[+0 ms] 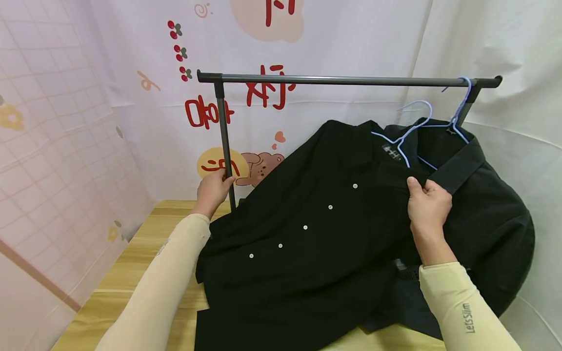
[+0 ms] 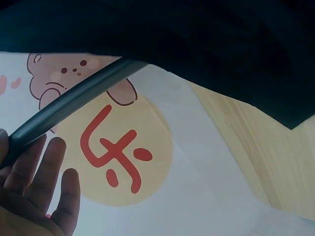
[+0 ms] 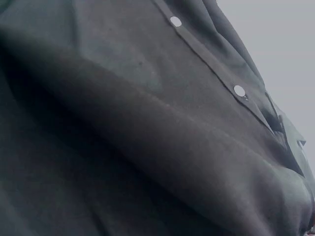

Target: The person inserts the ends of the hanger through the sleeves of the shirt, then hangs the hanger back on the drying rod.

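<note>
My left hand holds the left upright of a dark metal clothes rack. In the left wrist view its fingers lie behind the tube, thumb at the frame edge. My right hand pinches a black button-up shirt just below the collar. A light-blue hanger sits inside this shirt's neck, its hook free of the bar. Behind it, a second dark shirt hangs by another blue hanger at the bar's right end. Dark cloth with white buttons fills most of the right wrist view.
The rack's top bar runs across the view above the shirts. A wood-grain table lies below. White printed cloth hangs behind and along the left, and plain white cloth at the right.
</note>
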Motion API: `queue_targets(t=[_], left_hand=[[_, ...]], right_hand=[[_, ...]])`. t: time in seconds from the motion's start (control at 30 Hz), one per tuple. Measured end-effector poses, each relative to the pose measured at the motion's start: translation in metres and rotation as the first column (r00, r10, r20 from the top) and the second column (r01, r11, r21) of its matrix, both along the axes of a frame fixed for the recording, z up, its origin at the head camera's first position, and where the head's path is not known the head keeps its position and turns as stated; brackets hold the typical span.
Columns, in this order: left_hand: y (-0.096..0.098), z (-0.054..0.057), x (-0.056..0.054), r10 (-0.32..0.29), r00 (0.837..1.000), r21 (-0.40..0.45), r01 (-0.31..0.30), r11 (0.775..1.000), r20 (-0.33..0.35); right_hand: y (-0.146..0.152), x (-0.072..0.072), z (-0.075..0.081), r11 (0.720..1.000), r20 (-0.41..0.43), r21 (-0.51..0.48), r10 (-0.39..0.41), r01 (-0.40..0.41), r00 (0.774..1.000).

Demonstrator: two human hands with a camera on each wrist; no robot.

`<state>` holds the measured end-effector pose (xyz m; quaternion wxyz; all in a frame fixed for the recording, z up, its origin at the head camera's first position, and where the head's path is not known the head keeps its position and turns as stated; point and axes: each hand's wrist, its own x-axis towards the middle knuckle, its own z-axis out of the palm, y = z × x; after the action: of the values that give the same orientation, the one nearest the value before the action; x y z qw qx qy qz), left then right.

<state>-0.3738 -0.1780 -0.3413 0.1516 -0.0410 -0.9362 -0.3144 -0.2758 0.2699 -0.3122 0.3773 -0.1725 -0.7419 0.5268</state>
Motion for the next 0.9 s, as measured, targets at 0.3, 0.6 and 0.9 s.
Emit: queue_targets(t=[0.3, 0.6, 0.9], left_hand=[[-0.001, 0.001, 0.000, -0.002, 1.000, 0.001, 0.002, 1.000, 0.020], [-0.001, 0.001, 0.000, 0.001, 1.000, 0.002, -0.001, 1.000, 0.024], [0.000, 0.001, 0.002, -0.009, 1.000, -0.006, 0.009, 1.000, -0.009]], right_hand=[[-0.011, -0.008, 0.049, 0.978, 0.003, 0.209, -0.031, 0.030, 1.000], [-0.049, -0.015, 0.066, 0.928, -0.067, 0.372, 0.052, -0.024, 0.996], [-0.095, -0.025, 0.085, 0.865, -0.109, 0.493, 0.169, -0.094, 0.980]])
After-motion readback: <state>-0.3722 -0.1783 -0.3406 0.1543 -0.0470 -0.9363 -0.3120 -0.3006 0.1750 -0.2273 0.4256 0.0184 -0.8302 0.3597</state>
